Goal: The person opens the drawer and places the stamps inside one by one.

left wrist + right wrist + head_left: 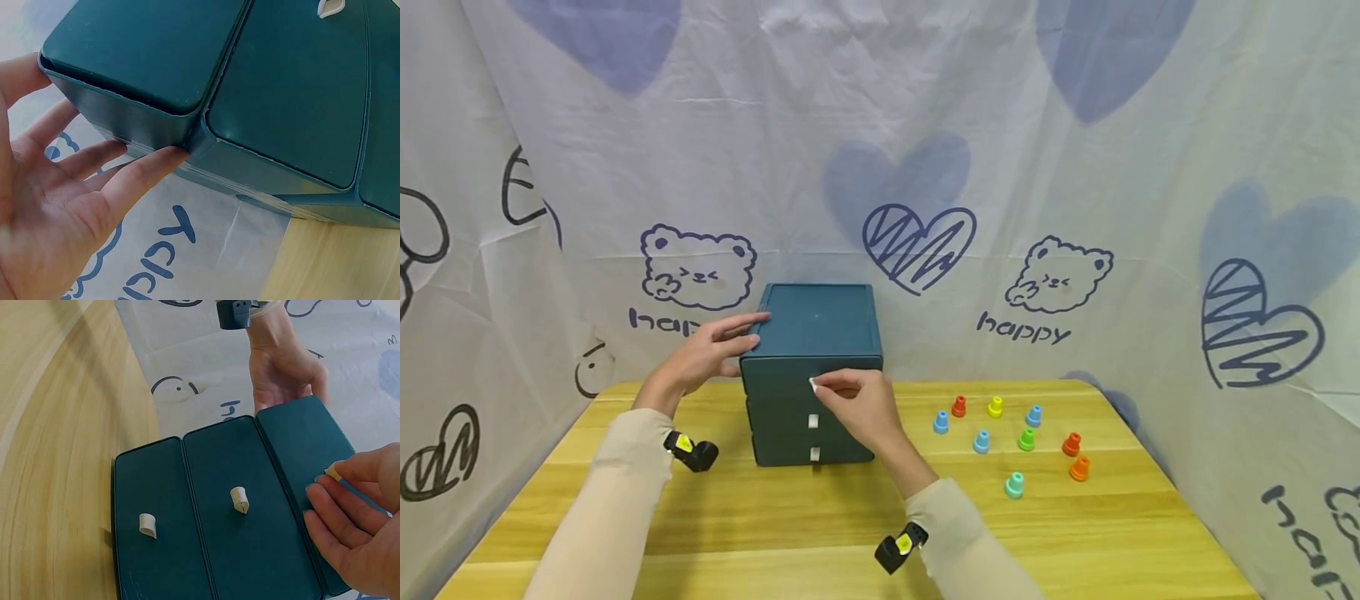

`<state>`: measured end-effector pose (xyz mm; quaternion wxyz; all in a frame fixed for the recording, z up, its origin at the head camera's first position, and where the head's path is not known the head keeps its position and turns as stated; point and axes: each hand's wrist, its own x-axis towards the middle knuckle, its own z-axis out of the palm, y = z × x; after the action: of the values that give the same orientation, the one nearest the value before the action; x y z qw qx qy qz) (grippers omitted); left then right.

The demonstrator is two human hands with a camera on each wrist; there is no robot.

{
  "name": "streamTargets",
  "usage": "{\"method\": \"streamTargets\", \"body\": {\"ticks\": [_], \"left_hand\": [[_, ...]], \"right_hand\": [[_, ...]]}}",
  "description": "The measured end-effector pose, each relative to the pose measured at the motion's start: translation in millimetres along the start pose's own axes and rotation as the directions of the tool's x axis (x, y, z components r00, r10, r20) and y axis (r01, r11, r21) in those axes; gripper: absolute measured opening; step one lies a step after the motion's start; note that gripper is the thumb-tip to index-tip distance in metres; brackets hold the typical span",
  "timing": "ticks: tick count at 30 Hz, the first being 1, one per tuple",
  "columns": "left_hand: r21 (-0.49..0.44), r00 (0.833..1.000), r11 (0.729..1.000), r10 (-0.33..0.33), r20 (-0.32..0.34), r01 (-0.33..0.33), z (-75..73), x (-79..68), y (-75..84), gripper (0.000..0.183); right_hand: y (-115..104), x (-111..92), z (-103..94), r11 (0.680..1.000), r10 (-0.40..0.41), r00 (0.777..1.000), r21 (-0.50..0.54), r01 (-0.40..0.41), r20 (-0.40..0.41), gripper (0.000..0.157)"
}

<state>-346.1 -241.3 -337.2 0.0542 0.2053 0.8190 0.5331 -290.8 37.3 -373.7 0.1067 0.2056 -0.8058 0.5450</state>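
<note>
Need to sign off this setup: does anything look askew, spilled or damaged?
Nothing looks spilled or toppled: the coloured pegs stand upright beside the drawer cabinet. One minor oddity: what look like faint scratches on the bottom drawer front.

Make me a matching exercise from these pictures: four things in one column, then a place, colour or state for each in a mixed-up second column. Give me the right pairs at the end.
Things
1. Right grip
2. Small yellow cone
3. Drawer box
4. Left grip

Matches
A. Dark blue-green
B. Touching the box's left side, near the top
C. Pinching the white tab of the top drawer
D. On the wooden table, to the right of the box

Pairs: 1-C, 2-D, 3-A, 4-B
</note>
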Motion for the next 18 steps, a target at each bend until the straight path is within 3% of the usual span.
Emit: {"method": "streamTargets", "body": {"ticks": [18], "left_hand": [[0.019,1.000,1.000,-0.006,0.003,0.006,0.9,-1.6,2.1,0.062]], "right_hand": [[-7.3,-24.6,-5.3,0.997,-0.076,0.996,0.027,0.075,0.050,0.014]]}}
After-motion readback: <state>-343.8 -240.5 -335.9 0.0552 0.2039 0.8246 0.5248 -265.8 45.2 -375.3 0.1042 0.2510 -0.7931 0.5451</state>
